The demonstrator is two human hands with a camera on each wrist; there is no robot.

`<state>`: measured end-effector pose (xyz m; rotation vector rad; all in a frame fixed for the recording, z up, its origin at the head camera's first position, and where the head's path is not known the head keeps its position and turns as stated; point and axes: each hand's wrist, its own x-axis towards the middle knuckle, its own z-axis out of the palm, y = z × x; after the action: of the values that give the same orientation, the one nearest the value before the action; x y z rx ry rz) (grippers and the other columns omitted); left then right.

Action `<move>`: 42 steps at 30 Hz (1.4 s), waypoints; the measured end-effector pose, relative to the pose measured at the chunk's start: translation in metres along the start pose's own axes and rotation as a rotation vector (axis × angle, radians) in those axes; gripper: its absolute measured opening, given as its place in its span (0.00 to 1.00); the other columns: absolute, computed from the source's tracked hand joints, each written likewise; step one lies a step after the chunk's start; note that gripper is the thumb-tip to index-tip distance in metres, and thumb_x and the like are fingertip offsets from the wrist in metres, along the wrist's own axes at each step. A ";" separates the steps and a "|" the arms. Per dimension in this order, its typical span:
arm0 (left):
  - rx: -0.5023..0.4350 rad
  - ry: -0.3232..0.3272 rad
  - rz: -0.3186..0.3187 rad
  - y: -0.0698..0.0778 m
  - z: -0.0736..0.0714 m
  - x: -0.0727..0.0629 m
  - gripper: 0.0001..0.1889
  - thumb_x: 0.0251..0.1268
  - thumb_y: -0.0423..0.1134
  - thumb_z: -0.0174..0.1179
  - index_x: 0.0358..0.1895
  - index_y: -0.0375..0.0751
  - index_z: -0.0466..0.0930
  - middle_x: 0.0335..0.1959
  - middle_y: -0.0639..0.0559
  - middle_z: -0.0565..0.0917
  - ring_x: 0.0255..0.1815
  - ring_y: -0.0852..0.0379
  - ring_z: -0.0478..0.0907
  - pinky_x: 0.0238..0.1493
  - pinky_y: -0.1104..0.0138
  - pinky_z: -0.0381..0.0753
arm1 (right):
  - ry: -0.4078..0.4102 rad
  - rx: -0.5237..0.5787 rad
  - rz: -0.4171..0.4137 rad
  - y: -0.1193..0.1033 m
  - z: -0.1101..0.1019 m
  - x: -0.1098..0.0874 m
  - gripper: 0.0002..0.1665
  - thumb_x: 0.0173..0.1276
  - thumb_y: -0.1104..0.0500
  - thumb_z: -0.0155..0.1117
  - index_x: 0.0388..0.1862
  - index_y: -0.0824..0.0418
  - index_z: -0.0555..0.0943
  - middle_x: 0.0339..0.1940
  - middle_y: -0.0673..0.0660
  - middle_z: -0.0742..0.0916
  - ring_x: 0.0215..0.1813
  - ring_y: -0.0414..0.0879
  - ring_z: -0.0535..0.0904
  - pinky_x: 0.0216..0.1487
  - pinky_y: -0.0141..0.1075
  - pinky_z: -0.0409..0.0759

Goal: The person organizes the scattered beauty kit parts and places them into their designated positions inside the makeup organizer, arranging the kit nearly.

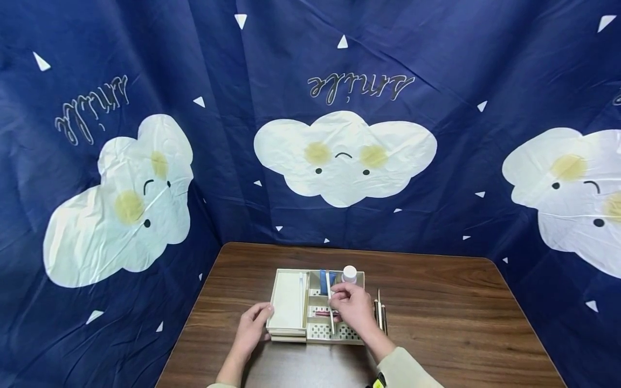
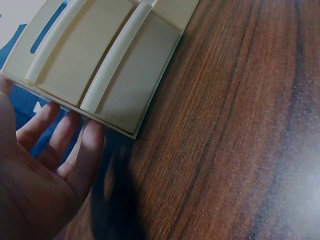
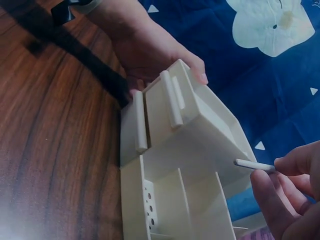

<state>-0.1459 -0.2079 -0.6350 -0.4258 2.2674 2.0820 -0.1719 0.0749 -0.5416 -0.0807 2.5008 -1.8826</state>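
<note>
My right hand (image 1: 354,307) pinches a slim white stick (image 3: 255,166) between thumb and fingers, over the open compartments of a cream desk organizer (image 1: 288,302). The stick's exact kind I cannot tell. My left hand (image 1: 249,328) holds the organizer's left side, its thumb at the top rim and its fingers bent against the side lower down. In the left wrist view, two drawers with long rounded handles (image 2: 117,57) make up the organizer's front. Another slim white item (image 1: 301,291) lies along the raised left section. A blue item (image 1: 323,283) sits in a back compartment.
A white-capped bottle (image 1: 349,274) stands in the organizer's back right corner. Dark red sticks (image 1: 322,313) lie in a middle compartment. Several thin pencil-like sticks (image 1: 380,318) are on the wooden table (image 1: 446,323), right of the organizer. A blue curtain (image 1: 223,178) surrounds the table.
</note>
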 end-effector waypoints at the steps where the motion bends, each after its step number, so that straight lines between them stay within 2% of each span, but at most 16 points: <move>1: -0.001 0.001 0.000 0.000 0.000 0.000 0.21 0.76 0.49 0.60 0.60 0.36 0.81 0.48 0.43 0.83 0.40 0.54 0.82 0.35 0.54 0.91 | -0.003 -0.003 0.000 0.000 0.002 0.000 0.15 0.56 0.72 0.69 0.44 0.67 0.87 0.27 0.54 0.86 0.23 0.41 0.84 0.20 0.38 0.86; 4: -0.002 0.002 -0.005 0.003 0.000 -0.001 0.20 0.76 0.46 0.60 0.59 0.35 0.81 0.47 0.43 0.83 0.39 0.54 0.82 0.35 0.53 0.91 | -0.013 -0.011 -0.010 -0.001 0.008 0.000 0.15 0.55 0.72 0.70 0.44 0.68 0.86 0.28 0.55 0.87 0.24 0.39 0.83 0.20 0.38 0.86; 10: 0.004 -0.009 -0.005 0.019 0.002 -0.010 0.18 0.76 0.43 0.59 0.59 0.32 0.81 0.47 0.40 0.83 0.39 0.53 0.82 0.37 0.50 0.91 | -0.060 0.052 -0.009 -0.005 0.021 0.000 0.16 0.56 0.73 0.69 0.46 0.72 0.84 0.32 0.59 0.88 0.26 0.40 0.84 0.22 0.41 0.88; 13: 0.004 -0.003 -0.010 0.017 0.002 -0.009 0.19 0.76 0.44 0.59 0.59 0.33 0.81 0.48 0.40 0.83 0.40 0.53 0.81 0.36 0.52 0.91 | -0.057 0.044 0.007 -0.005 0.027 0.000 0.16 0.56 0.73 0.70 0.45 0.71 0.85 0.31 0.58 0.88 0.24 0.40 0.83 0.21 0.41 0.87; 20: 0.006 0.011 0.002 0.002 -0.001 0.002 0.19 0.77 0.46 0.59 0.59 0.35 0.81 0.49 0.42 0.83 0.39 0.54 0.82 0.34 0.54 0.90 | -0.073 0.037 0.015 -0.004 0.041 0.005 0.16 0.54 0.74 0.68 0.45 0.73 0.84 0.28 0.58 0.86 0.22 0.52 0.86 0.20 0.42 0.87; 22: -0.007 0.006 -0.002 0.004 -0.001 0.001 0.18 0.76 0.45 0.60 0.58 0.35 0.82 0.48 0.42 0.83 0.39 0.54 0.82 0.34 0.53 0.90 | -0.070 0.028 0.028 -0.003 0.044 0.006 0.16 0.55 0.73 0.68 0.45 0.72 0.84 0.27 0.56 0.86 0.23 0.55 0.86 0.22 0.45 0.88; 26: -0.026 -0.017 0.005 0.019 -0.001 -0.010 0.18 0.76 0.43 0.60 0.58 0.32 0.81 0.46 0.41 0.83 0.38 0.53 0.83 0.34 0.53 0.90 | -0.065 0.018 0.015 -0.003 0.049 0.007 0.15 0.55 0.73 0.68 0.43 0.72 0.84 0.26 0.56 0.86 0.23 0.59 0.86 0.24 0.53 0.88; 29: -0.033 -0.031 0.015 0.028 -0.003 -0.018 0.20 0.76 0.44 0.60 0.58 0.30 0.80 0.46 0.41 0.83 0.37 0.52 0.83 0.34 0.53 0.91 | -0.059 0.005 0.001 -0.004 0.053 0.008 0.14 0.55 0.72 0.67 0.43 0.72 0.84 0.26 0.55 0.86 0.20 0.55 0.86 0.23 0.50 0.88; 34: -0.028 -0.029 0.015 0.032 -0.003 -0.021 0.19 0.75 0.44 0.61 0.57 0.31 0.81 0.47 0.41 0.83 0.40 0.53 0.82 0.35 0.53 0.91 | -0.053 0.002 -0.001 -0.009 0.061 0.011 0.16 0.55 0.72 0.67 0.44 0.72 0.85 0.26 0.52 0.85 0.18 0.42 0.83 0.19 0.40 0.86; 42: -0.045 -0.030 0.018 0.027 -0.001 -0.018 0.18 0.75 0.43 0.61 0.57 0.32 0.82 0.47 0.42 0.83 0.40 0.53 0.82 0.35 0.52 0.91 | -0.048 -0.023 0.006 -0.014 0.073 0.018 0.14 0.55 0.72 0.69 0.43 0.71 0.85 0.25 0.51 0.85 0.14 0.41 0.81 0.18 0.38 0.85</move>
<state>-0.1348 -0.2042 -0.6048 -0.3751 2.2207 2.1361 -0.1861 -0.0002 -0.5479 -0.1172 2.4897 -1.8274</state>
